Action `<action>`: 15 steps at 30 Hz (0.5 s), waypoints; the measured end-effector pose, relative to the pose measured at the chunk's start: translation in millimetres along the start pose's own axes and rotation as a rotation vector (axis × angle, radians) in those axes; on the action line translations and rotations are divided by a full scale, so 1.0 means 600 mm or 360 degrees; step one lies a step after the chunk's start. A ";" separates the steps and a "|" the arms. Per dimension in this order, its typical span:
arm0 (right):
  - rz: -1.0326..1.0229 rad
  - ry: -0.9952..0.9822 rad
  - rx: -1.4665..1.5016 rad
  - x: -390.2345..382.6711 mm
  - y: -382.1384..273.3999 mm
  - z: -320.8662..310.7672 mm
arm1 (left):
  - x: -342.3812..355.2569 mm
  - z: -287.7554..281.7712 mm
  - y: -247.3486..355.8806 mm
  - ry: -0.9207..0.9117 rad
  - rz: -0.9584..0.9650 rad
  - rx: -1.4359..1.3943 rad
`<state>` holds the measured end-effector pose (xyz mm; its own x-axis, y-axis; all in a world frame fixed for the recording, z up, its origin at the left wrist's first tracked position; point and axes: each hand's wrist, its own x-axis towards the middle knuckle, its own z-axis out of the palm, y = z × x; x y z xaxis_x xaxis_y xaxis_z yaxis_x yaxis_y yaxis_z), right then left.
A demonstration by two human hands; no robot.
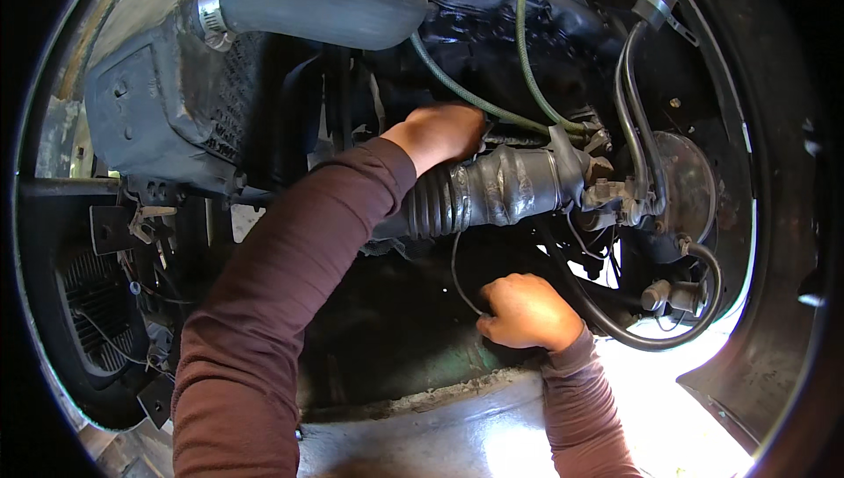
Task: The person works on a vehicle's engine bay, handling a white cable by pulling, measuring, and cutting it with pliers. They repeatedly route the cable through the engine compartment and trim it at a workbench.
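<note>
My left hand reaches over a ribbed dark duct in the engine bay, and its fingers are hidden behind the duct's far side. Below the duct, my right hand is closed, with thumb and fingers pinching the end of a thin wire. That wire curves up from the pinch to the underside of the duct's ribbed section, where it passes out of sight. Foil-like wrapping covers part of the duct near its middle. Two green braided hoses come down just beyond my left hand.
A thick grey hose with a metal clamp crosses the upper left above a radiator. At the right are black hoses and a round rusty housing. A pale body panel lies along the near edge.
</note>
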<state>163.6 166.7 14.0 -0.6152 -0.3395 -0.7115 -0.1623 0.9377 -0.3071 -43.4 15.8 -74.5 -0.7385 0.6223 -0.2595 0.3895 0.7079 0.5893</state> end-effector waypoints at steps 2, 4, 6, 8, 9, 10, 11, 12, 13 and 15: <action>-0.0009 0.0008 0.0093 0.008 0.004 0.005 | -0.007 -0.018 0.029 -0.0113 -0.0091 0.0088; -0.0123 0.0197 0.0293 0.012 0.007 0.013 | -0.010 -0.029 0.037 -0.0210 -0.0166 0.0124; -0.0205 0.0313 0.0440 0.014 0.007 0.010 | 0.001 -0.024 0.030 -0.0194 -0.0121 0.0129; -0.0258 0.0357 0.0533 0.018 0.002 -0.002 | 0.015 -0.015 0.021 -0.0188 -0.0116 0.0143; -0.0234 0.0317 0.0505 0.018 0.003 0.002 | 0.021 -0.010 0.021 -0.0195 -0.0128 0.0152; -0.0211 0.0276 0.0478 0.022 0.007 0.009 | 0.025 -0.005 0.021 -0.0203 -0.0140 0.0162; -0.0188 0.0234 0.0451 0.025 0.009 0.015 | 0.026 0.007 0.012 -0.0042 -0.0098 0.0124; -0.0129 0.0196 0.0355 0.025 0.011 0.018 | 0.025 0.009 0.010 -0.0034 -0.0087 0.0136; -0.0069 0.0156 0.0260 0.026 0.013 0.020 | 0.026 0.010 0.009 -0.0027 -0.0077 0.0148; -0.0008 0.0118 0.0166 0.027 0.019 0.024 | 0.035 0.005 0.013 -0.0163 -0.0130 0.0216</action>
<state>163.1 170.9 -9.9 -0.6704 -0.3345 -0.6624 -0.0870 0.9219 -0.3774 -54.0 35.6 -77.7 -0.7134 0.5870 -0.3827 0.4064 0.7915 0.4565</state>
